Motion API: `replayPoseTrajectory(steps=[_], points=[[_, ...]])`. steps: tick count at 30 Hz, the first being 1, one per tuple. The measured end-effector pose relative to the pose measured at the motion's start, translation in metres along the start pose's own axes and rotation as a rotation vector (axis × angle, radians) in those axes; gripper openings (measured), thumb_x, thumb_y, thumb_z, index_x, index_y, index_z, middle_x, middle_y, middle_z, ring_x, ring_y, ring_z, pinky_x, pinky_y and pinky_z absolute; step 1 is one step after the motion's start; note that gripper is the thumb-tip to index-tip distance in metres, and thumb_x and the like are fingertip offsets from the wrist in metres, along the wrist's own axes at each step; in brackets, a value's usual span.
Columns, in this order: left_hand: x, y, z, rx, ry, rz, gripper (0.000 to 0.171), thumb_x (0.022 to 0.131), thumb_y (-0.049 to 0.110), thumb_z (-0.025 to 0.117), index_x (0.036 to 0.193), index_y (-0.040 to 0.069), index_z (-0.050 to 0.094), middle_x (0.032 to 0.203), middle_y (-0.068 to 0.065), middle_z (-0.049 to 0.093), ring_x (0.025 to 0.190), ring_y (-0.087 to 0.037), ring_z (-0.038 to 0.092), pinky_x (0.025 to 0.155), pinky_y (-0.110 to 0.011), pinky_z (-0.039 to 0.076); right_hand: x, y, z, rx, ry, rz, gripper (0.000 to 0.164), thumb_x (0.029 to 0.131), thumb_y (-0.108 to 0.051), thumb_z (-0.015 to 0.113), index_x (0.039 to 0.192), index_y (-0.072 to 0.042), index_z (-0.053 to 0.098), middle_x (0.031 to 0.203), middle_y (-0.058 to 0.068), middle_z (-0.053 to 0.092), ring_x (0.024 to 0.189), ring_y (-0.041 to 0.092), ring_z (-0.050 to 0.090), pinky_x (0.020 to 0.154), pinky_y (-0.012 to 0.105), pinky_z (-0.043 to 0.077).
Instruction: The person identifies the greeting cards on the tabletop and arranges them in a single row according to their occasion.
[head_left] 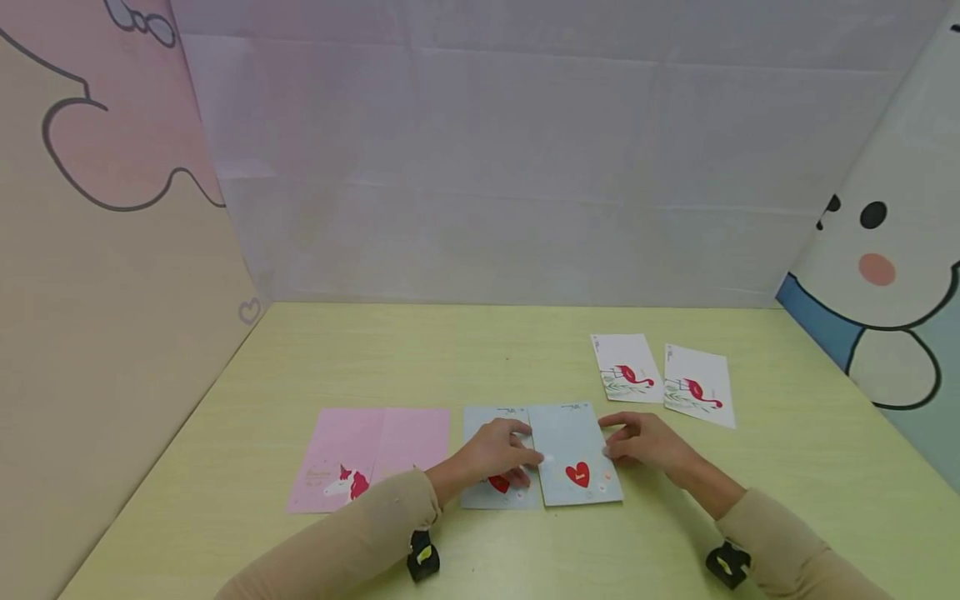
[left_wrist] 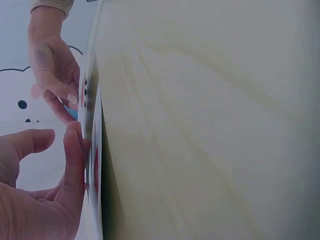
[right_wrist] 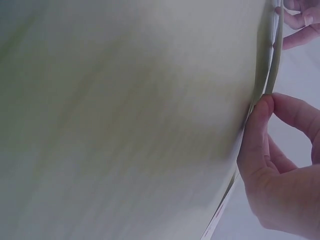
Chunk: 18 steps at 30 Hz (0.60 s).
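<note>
Two light-blue cards with red hearts lie side by side in the head view. My left hand [head_left: 498,450] rests across the left blue card [head_left: 480,498], its fingertips at the left edge of the right blue card [head_left: 566,437]. In the left wrist view, the left thumb stands apart from the fingers, which touch the card. My right hand [head_left: 648,446] is at the right edge of the right blue card; the right wrist view shows thumb and finger [right_wrist: 257,135] pinching that edge. Whether the two blue cards are joined is hidden.
An open pink card [head_left: 337,442] with a unicorn lies to the left, partly behind the left forearm. Two white flamingo cards [head_left: 626,354] lie at the back right. A white sheet [head_left: 495,167] stands behind the table [head_left: 420,350], with cartoon-printed panels at both sides.
</note>
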<state>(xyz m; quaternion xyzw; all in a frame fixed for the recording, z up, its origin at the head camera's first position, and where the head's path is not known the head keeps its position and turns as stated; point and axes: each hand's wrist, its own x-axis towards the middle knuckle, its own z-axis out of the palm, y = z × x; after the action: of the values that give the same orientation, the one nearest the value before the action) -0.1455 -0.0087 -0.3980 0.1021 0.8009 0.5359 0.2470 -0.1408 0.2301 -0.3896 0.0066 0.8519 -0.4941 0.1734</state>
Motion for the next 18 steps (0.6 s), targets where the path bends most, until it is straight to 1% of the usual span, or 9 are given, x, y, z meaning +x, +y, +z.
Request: replayPoseTrajectory(steps=[4, 10, 18], points=[[0.0006, 0.0010, 0.0002, 0.015, -0.001, 0.011, 0.049, 0.080, 0.014, 0.065, 0.121, -0.005, 0.046, 0.071, -0.004, 0.063, 0.053, -0.019, 0.061, 0.051, -0.028, 0.050, 0.0002, 0.0009, 0.0001, -0.004, 0.006, -0.007, 0.040, 0.080, -0.006, 0.062, 0.116, 0.006, 0.050, 0.081, 0.008, 0.056, 0.072, 0.019, 0.053, 0.067, 0.029, 0.048], [0.0014, 0.0038, 0.0008, 0.067, -0.001, 0.034, 0.049, 0.081, 0.016, 0.064, 0.121, -0.005, 0.047, 0.070, -0.002, 0.062, 0.051, -0.018, 0.060, 0.050, -0.026, 0.049, 0.0001, -0.0010, 0.0014, 0.005, 0.004, -0.007, 0.037, 0.079, -0.004, 0.062, 0.114, 0.006, 0.052, 0.079, 0.008, 0.056, 0.070, 0.019, 0.053, 0.066, 0.029, 0.048], [0.0045, 0.0009, 0.0009, 0.092, 0.002, 0.038, 0.047, 0.081, 0.016, 0.063, 0.121, -0.004, 0.048, 0.069, 0.000, 0.062, 0.050, -0.016, 0.059, 0.048, -0.026, 0.048, 0.0015, -0.0030, 0.0025, -0.006, 0.021, 0.004, 0.036, 0.079, -0.002, 0.060, 0.114, 0.006, 0.052, 0.078, 0.008, 0.054, 0.070, 0.019, 0.052, 0.065, 0.029, 0.048]])
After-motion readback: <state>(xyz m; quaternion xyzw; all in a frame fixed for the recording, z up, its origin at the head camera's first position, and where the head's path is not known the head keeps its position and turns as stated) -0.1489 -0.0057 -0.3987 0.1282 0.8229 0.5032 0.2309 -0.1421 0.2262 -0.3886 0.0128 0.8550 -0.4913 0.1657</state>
